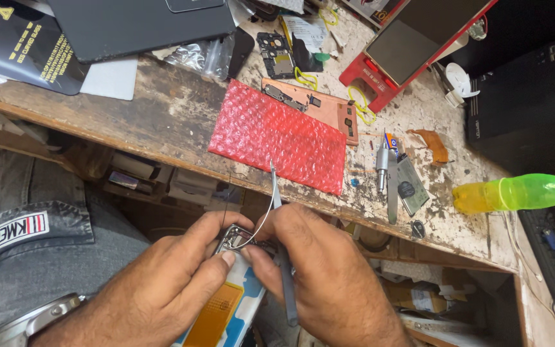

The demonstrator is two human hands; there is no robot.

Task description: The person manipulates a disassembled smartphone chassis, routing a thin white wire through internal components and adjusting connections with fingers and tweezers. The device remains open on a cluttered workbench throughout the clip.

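Left hand [171,283]: closed around the opened phone [229,302], thumb and forefinger pinching its upper edge; a metal watch sits at the wrist.
Right hand [329,279]: clenched on grey tweezers [284,257], fingers wrapped over the shaft, the thin points sticking up past the knuckles.
Opened phone: held low in front of the bench edge, between both hands, back side up; a dark metal frame at the top, an orange-yellow panel and pale blue-white patches lower down.
Wire [261,225]: a thin, springy loop curving from the phone's top up beside the tweezers.
Workbench [162,109]: worn wood, scratched and stained, paint flaking on the right.
Bubble wrap [281,138]: red, pimpled sheet lying flat, well above the hands.
Copper-coloured back frame [329,106]: partly under the bubble wrap, small dark parts on it.
Bottle [512,193]: translucent green-yellow plastic, lying on its side at the right.
Red stand [380,83]: holds a flat phone with a dull screen.
Screwdriver [381,170]: small, silver, near the bench's front edge.
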